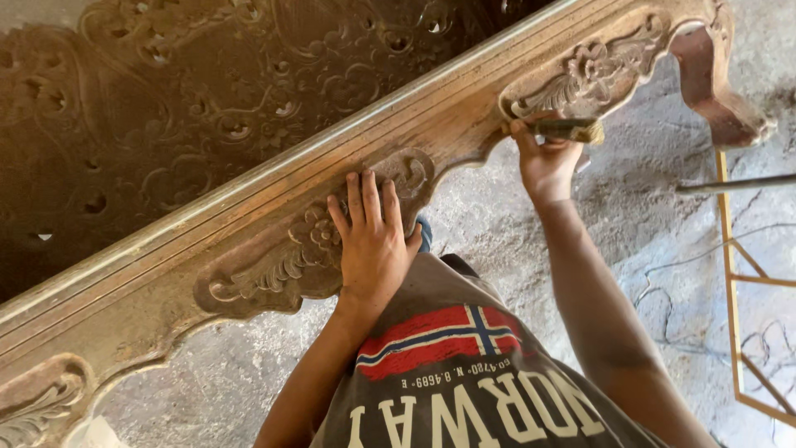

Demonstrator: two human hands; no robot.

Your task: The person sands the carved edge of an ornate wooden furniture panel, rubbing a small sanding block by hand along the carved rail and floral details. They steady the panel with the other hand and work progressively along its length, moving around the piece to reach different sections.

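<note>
The right hand [546, 162] has its grip closed round the handle of a paintbrush [570, 130], bristles laid against the lower edge of a carved wooden panel [249, 216]. The left hand [371, 236] lies flat, fingers spread, on a leaf-and-flower relief, holding nothing. The brown, dusty panel slants across a grey concrete floor [655, 191]; a yellow metal frame [731, 274] stands at right.

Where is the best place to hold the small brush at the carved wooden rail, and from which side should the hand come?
Probably by its handle, the end away from the bristles. The brush lies roughly level against the carved wooden rail, with pale bristles pointing right, and the right hand grips the handle from below. Coming from the floor side keeps the fingers off the carving. The left hand lies flat on the rail.
</note>
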